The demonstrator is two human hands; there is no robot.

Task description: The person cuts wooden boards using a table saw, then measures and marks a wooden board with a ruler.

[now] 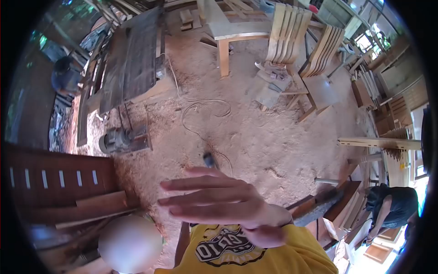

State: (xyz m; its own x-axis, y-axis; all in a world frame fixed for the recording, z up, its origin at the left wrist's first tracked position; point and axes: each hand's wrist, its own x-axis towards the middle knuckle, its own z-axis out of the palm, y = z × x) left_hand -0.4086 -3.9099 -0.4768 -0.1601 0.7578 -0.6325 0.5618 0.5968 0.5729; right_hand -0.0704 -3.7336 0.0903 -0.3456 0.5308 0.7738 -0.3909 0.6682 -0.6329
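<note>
My right hand (214, 196) reaches across in front of my yellow shirt (219, 251), its fingers stretched to the left and the thumb on the side nearest my body. It holds nothing and hangs in the air above the floor. Just beyond the fingertips, a small dark object (209, 160) shows by a thin cord (185, 121) that loops over the ground; blur hides what kind it is. My left hand is out of sight.
Wooden chairs (287, 36) with slatted backs stand ahead on a dusty floor (255, 137). A motor (116, 139) sits beside a dark bench (132, 59) on the left. People work at far left (66, 77) and right (392, 205). Boards lie at lower left.
</note>
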